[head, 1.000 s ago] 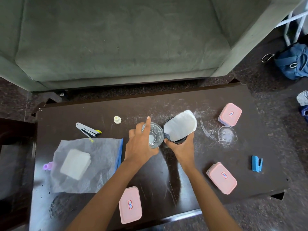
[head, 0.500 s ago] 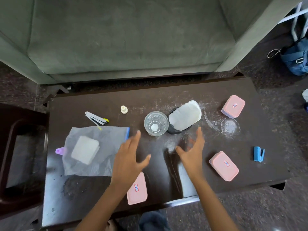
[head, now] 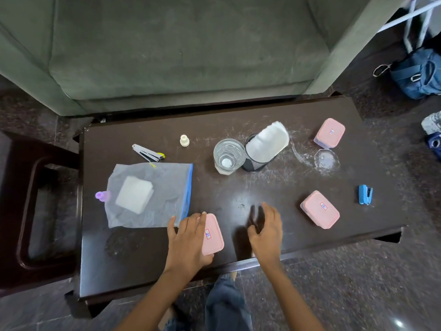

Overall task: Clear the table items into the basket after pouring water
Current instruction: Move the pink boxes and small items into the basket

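While the left hand [head: 188,237] lies flat on the near pink box [head: 214,240], fingers straight along the lid, the right hand [head: 265,229] hovers just beside it, fingers loosely spread and holding nothing. Hands apart, box between them. Box sits by the table's [head: 286,185] front edge, long axis running away from the person, in line with the left fingers. Left hand is nearer; right faces the box's free long side. Likely next: lift this box. Glass [head: 229,156] and mesh cup [head: 254,164] stand well behind. Cannot tell which container is the basket.
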`<state>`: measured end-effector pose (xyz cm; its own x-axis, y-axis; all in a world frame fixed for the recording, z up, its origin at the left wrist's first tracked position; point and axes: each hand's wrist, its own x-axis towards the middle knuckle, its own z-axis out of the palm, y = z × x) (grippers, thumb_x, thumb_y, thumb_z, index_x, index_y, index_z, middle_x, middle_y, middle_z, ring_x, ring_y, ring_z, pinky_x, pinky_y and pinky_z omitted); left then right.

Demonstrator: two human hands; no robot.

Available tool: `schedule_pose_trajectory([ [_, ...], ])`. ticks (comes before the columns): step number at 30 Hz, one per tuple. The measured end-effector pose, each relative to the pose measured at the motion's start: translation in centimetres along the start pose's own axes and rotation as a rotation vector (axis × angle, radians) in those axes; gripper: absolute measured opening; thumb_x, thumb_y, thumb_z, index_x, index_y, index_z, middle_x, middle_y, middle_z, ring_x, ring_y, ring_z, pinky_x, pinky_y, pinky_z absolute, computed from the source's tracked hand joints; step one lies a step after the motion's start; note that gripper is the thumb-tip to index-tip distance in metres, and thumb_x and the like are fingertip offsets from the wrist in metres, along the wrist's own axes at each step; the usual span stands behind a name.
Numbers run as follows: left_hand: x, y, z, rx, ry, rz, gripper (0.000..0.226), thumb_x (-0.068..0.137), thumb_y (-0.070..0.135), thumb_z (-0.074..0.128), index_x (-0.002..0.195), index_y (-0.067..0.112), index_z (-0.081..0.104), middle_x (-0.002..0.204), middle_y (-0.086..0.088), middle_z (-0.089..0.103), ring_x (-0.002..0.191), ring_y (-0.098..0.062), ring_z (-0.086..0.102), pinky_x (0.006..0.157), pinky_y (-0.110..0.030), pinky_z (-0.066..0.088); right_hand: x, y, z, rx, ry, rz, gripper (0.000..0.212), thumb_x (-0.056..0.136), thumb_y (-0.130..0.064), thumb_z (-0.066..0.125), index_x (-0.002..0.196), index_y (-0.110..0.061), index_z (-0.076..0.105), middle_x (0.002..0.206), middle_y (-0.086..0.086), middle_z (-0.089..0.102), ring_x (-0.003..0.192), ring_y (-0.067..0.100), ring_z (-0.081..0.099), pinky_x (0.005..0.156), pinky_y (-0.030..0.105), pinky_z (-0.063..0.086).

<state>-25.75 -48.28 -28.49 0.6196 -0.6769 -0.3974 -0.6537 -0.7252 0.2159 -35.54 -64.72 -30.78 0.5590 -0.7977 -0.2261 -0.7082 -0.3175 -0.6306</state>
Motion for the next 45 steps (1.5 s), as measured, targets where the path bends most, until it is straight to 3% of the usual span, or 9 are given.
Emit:
schedule_pose_trajectory([
  [4,0.6,0.7,-1.2,0.001,0.084,0.028,0.110,0.025,0.060,0.080,0.121,0.014,0.051,0.106,-0.002,0.064,0.094,-0.021,0.062,0.096,-0.048,0.025,3.0,3.0,-4.2,-0.351,0.189,0.023,0.076,0.055,-0.001,0.072,0.127,0.001,0.048,0.134,0.024,0.048,0.121,0.044,0.045,0.096,0.052,0.039],
  [9,1.9,1.5,-2.8,-0.013,0.109,0.039,0.113,0.024,0.067,0.080,0.120,0.016,0.049,0.104,-0.001,0.067,0.092,-0.021,0.064,0.092,-0.043,0.025,7.6,7.0,-8.2,-0.560,0.052,0.305,0.096,0.067,-0.017,0.071,0.146,-0.010,0.016,0.155,0.012,0.018,0.140,0.036,0.016,0.108,0.056,0.019],
  [14,2.7,1.3,-4.5,-0.025,0.107,0.009,0.112,0.026,0.070,0.077,0.120,0.016,0.052,0.105,0.000,0.066,0.091,-0.022,0.065,0.092,-0.039,0.024,8.3,7.1,-9.1,-0.546,-0.025,0.307,0.078,0.066,-0.016,0.074,0.135,-0.009,0.037,0.132,0.017,0.048,0.115,0.042,0.044,0.095,0.051,0.036],
  [18,2.5,-0.3,-7.4,-0.043,0.157,-0.013,0.108,0.029,0.067,0.079,0.120,0.016,0.053,0.108,-0.001,0.065,0.091,-0.025,0.064,0.087,-0.035,0.026,5.3,3.2,-8.3,-0.475,-0.123,-0.034,0.077,0.053,-0.006,0.080,0.124,-0.002,0.050,0.106,0.021,0.060,0.087,0.042,0.052,0.072,0.047,0.047],
  [25,-1.9,-8.7,-13.9,-0.014,0.232,-0.073,0.090,0.040,0.056,0.063,0.120,0.015,0.055,0.115,-0.001,0.063,0.105,-0.016,0.052,0.087,-0.032,0.028,0.4,-10.7,-3.7,-0.528,-0.350,-0.569,0.097,0.033,-0.028,0.081,0.123,-0.013,0.049,0.093,0.001,0.065,0.075,0.024,0.063,0.050,0.031,0.054],
  [30,-6.4,-17.9,-20.0,0.092,0.275,-0.186,0.100,0.035,0.052,0.071,0.127,0.017,0.050,0.119,-0.001,0.062,0.104,-0.021,0.062,0.087,-0.030,0.038,-2.0,-21.9,2.2,-0.357,-0.535,-0.756,0.076,0.067,-0.023,0.064,0.135,-0.025,0.030,0.128,-0.004,0.044,0.113,0.023,0.042,0.071,0.038,0.053],
  [33,-9.1,-24.2,-23.7,0.191,0.305,-0.209,0.107,0.035,0.045,0.076,0.131,0.011,0.046,0.120,-0.006,0.060,0.103,-0.025,0.059,0.083,-0.034,0.046,-3.4,-28.8,6.2,-0.276,-0.468,-0.935,0.071,0.061,-0.019,0.064,0.125,-0.028,0.035,0.128,0.004,0.044,0.111,0.024,0.035,0.085,0.039,0.048],
  [38,-11.7,-33.6,-29.8,0.304,0.281,-0.169,0.099,0.047,0.037,0.077,0.134,0.007,0.043,0.124,-0.012,0.056,0.108,-0.035,0.058,0.089,-0.045,0.050,-5.4,-39.7,12.8,-0.317,-0.364,-1.100,0.070,0.058,-0.014,0.067,0.123,-0.030,0.046,0.118,0.008,0.052,0.097,0.034,0.045,0.075,0.045,0.051],
  [45,-9.5,-45.5,-33.6,0.406,0.042,-0.223,0.098,0.060,0.036,0.077,0.141,0.034,0.020,0.141,0.010,0.035,0.117,-0.027,0.045,0.090,-0.041,0.043,-7.5,-50.8,21.9,-0.401,-0.388,-1.341,0.070,0.061,0.007,0.060,0.123,-0.022,0.048,0.126,0.010,0.053,0.097,0.038,0.046,0.066,0.047,0.050],
])
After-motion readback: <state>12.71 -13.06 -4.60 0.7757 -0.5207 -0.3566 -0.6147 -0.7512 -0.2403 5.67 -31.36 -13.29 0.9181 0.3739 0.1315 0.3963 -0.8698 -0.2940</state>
